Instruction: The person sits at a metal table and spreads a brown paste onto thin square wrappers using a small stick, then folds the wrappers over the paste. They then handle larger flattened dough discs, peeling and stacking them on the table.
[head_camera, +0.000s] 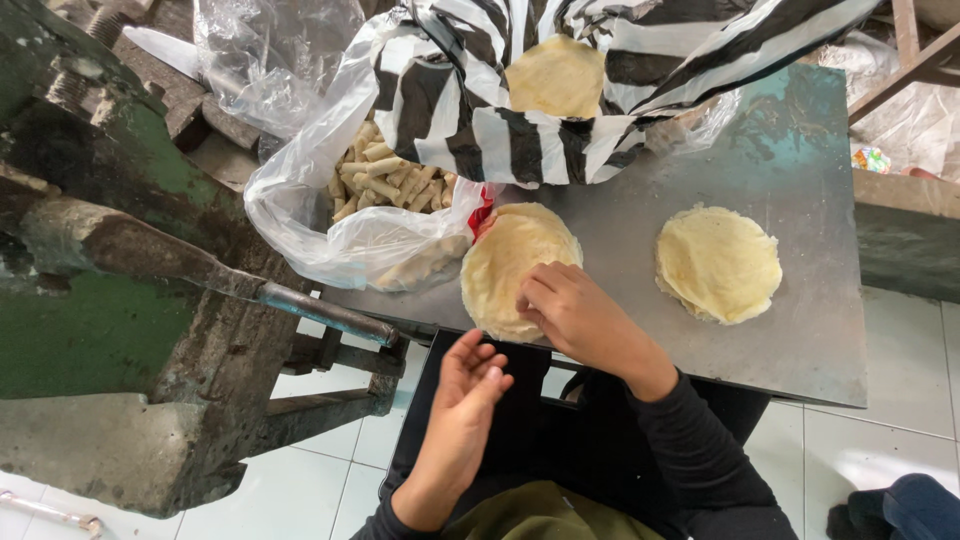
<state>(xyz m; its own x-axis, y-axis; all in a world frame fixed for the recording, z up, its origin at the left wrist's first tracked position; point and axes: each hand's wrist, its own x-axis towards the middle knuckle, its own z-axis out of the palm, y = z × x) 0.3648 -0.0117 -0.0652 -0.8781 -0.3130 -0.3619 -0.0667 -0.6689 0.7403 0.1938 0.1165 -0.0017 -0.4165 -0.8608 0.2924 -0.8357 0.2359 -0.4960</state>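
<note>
currently the right hand (575, 315) rests fingers-down on the near stack of thin yellow wrappers (510, 262), at its near right edge, fingertips curled and pinching at the top sheet; i cannot tell if a sheet is actually lifted. left hand (468, 390) hovers just below the table edge (800, 350), palm up, fingers loosely open, holding nothing.

handling judgement: wrappers look very thin, soft, limp and probably slightly tacky to each other; likely to tear if pulled from one point. best hold seems the rim, peeling one sheet up with a light pinch.

the near stack lies at the front edge of the grey metal table, slightly overhanging. second stack of wrappers (718, 262) lies well apart to the right.

containers: clear plastic bag (330, 225) left of the near stack, open, holding many pale rolled sticks (385, 172). black-and-white striped bag (520, 110) behind, open, with another yellow wrapper round (555, 75) showing inside. green worn machine (110, 250) stands at left.
</note>
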